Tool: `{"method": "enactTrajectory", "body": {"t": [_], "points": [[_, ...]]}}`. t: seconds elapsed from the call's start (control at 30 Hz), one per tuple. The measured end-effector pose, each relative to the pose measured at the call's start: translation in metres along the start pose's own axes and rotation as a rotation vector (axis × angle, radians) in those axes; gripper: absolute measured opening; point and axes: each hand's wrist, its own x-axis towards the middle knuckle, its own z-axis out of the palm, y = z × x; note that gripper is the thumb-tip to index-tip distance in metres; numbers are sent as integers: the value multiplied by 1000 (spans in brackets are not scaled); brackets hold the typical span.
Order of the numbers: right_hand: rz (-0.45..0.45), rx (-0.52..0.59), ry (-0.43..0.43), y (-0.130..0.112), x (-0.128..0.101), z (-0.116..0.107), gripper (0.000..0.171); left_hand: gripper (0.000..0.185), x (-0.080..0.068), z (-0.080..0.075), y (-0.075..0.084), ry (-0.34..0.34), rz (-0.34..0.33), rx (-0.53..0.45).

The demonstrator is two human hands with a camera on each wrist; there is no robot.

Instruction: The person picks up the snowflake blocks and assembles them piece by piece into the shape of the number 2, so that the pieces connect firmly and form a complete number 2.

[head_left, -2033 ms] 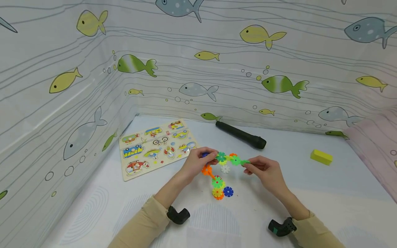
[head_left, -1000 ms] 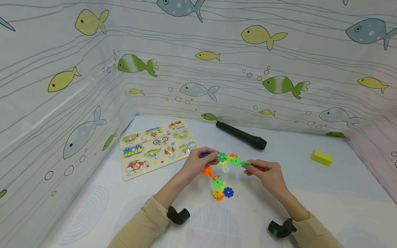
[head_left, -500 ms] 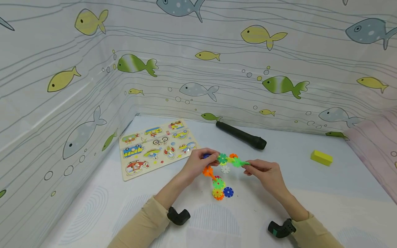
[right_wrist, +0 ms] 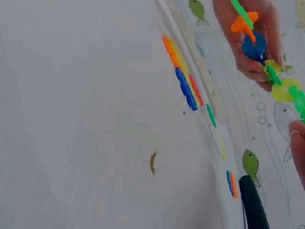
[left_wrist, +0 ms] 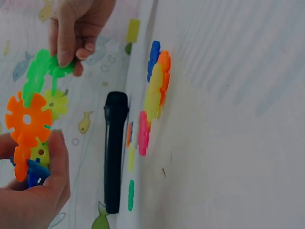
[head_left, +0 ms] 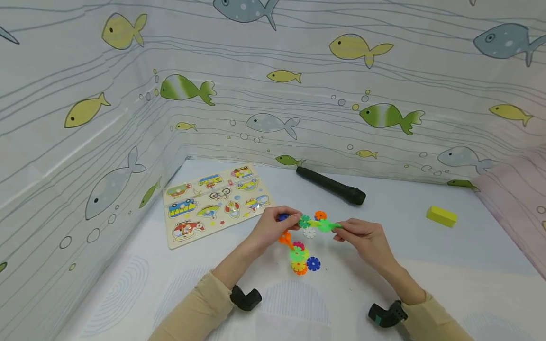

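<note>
A chain of interlocking plastic snowflake discs (head_left: 325, 226) in green, yellow, orange and blue hangs above the table between both hands. My left hand (head_left: 269, 228) grips it around a blue disc (left_wrist: 37, 172), with an orange disc (left_wrist: 28, 119) sticking out past the fingers. At the chain's other end, my right hand (head_left: 368, 240) pinches a green disc (left_wrist: 60, 70) between thumb and fingers. Loose discs lie on the table below, among them a blue disc (head_left: 313, 264), a yellow disc (head_left: 298, 265), a white disc (head_left: 309, 232) and an orange disc (head_left: 320, 215).
A wooden vehicle puzzle board (head_left: 222, 220) lies beyond my left hand. Behind the discs is a black microphone (head_left: 332, 185), and a yellow block (head_left: 441, 216) sits at the right. Fish-printed sheeting (head_left: 273, 104) walls the table's back and left.
The middle of the held chain has dipped slightly, showing more of the orange disc on the table behind it. My right hand sits a little lower than two seconds ago. Both hands keep their hold.
</note>
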Motion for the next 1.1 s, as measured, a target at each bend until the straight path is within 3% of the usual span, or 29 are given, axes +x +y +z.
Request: {"method": "enactTrajectory", "body": {"t": [0.37, 0.63, 0.87, 1.1], "points": [[-85, -120, 8, -11, 4, 3, 19, 30, 0, 0, -4, 30, -31, -39], [-88, -145, 0, -15, 3, 7, 19, 31, -3, -1, 2, 36, -40, -43], [-104, -118, 2, -47, 3, 9, 15, 30, -4, 2, 4, 54, -38, -67], [-91, -109, 50, -25, -1, 13, 19, 31, -3, 4, 6, 55, -22, -84]]}}
